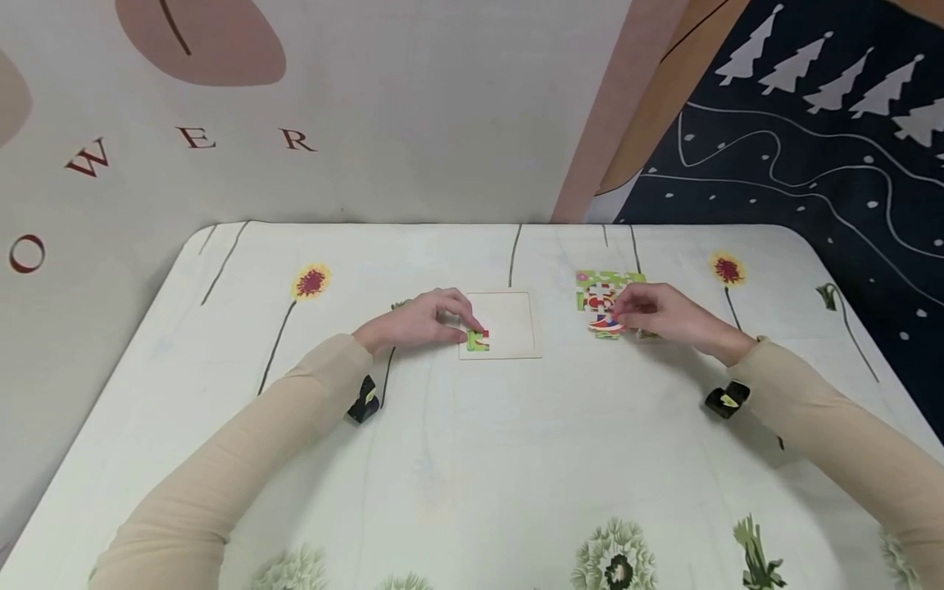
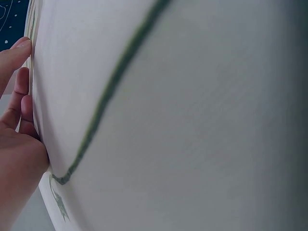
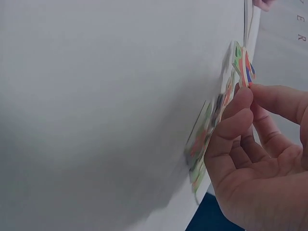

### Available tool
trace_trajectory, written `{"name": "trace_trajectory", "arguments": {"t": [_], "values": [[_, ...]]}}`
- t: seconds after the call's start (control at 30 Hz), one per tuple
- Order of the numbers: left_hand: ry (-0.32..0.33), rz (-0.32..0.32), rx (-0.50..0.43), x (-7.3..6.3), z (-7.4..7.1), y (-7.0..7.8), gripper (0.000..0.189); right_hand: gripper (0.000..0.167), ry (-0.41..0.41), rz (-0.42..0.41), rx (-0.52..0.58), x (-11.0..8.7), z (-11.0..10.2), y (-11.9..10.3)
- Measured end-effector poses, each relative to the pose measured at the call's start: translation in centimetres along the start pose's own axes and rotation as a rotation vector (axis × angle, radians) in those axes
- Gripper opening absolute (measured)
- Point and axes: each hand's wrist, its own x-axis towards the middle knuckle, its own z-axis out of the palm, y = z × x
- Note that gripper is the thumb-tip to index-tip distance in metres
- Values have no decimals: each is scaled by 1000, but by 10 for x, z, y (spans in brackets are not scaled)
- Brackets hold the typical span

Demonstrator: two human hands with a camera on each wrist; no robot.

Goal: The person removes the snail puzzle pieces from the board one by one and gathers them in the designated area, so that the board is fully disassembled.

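My left hand (image 1: 419, 318) rests at the left side of a shallow, pale puzzle board (image 1: 512, 321). Its fingertips touch a green, red and white puzzle piece (image 1: 478, 345) lying in the board's near left corner. In the left wrist view, that hand (image 2: 19, 139) shows only at the left edge, and the piece is hidden. Between thumb and index finger my right hand (image 1: 669, 318) pinches another puzzle piece (image 3: 243, 65), coloured red, white, blue and green. It is raised and tilted over a group of colourful puzzle pieces (image 1: 590, 280), partly covered by the hand.
The white tablecloth (image 1: 472, 459) has printed flowers and stems. Behind the table's far edge stands a pale wall covering (image 1: 442, 147) with printed letters. A dark panel with white trees (image 1: 804, 156) is at the right.
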Motion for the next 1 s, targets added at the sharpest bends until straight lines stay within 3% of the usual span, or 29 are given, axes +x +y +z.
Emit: {"name": "trace_trajectory", "arguments": {"t": [0.2, 0.6, 0.77, 1.0], "values": [[-3, -5, 4, -1, -1, 2, 22, 15, 29, 24, -13, -3, -5, 9], [-1, -18, 9, -1, -1, 3, 22, 15, 75, -3, -6, -8, -7, 21], [7, -6, -2, -1, -1, 4, 22, 14, 83, -18, -18, -8, -6, 22], [6, -9, -11, -1, 0, 5, 22, 17, 74, 23, -62, -5, -5, 17]]}}
